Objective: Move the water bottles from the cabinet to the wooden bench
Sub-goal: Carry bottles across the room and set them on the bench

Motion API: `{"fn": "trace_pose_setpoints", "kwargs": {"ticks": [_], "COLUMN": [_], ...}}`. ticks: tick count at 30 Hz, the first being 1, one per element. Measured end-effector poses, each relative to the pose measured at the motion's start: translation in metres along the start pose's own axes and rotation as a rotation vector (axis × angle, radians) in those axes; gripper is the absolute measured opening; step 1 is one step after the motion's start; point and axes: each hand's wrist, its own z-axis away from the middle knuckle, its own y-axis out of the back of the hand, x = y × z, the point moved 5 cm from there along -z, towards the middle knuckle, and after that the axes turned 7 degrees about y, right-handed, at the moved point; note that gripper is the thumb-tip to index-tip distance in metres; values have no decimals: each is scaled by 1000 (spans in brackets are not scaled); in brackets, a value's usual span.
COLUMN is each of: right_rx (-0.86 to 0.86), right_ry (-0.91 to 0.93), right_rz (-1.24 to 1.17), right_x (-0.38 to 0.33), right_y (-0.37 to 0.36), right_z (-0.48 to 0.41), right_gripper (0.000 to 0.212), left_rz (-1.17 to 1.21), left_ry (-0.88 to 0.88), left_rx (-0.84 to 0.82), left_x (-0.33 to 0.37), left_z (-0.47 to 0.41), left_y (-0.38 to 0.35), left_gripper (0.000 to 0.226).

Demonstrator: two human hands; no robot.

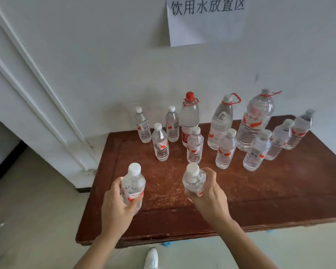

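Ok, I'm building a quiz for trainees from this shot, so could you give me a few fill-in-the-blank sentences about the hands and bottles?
1. The left hand grips a small bottle whose cap is ___.
2. The right hand grips the other held bottle, so the held bottles total ___.
3. At the back of the bench, only the leftmost big bottle has a ___ cap.

Missing words: white; two; red.

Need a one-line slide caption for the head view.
Left hand grips one water bottle, right hand a second bottle, over the wooden bench where more bottles stand.
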Motion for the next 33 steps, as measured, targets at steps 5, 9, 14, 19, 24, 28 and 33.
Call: {"fn": "trace_pose_setpoints", "kwargs": {"ticks": [5, 9, 14, 19, 24, 28, 33], "right_rx": [59, 97, 147, 146, 132, 239, 249], "right_ry": [-183, -306, -432, -476, -459, -547, -625], "right_rz": [-9, -8, -33, -70, -22, -57, -131], "right_x": [1, -4, -4, 0, -1, 1, 5], "right_y": [-71, -111, -146, -156, -161, -166, -163], "right_z": [-52, -96, -131, -149, -142, -124, -109], "right_gripper": [81, 83, 80, 80, 81, 84, 82], "left_rz": [30, 37, 120, 239, 276, 261, 236], "left_ry": [22, -20, 1, -32, -149, -247, -285], "left_rx": [-173, -277, -300, -355, -377, -345, -300], "left_x": [-47, -70, -72, -74, -75, -73, -79], "left_z": [-104, -181, -236, -246, -238, -223, -204], "left_y": [-47, -78, -108, -130, -139, -137, -135], "left_gripper": [70, 70, 72, 77, 71, 69, 67]}}
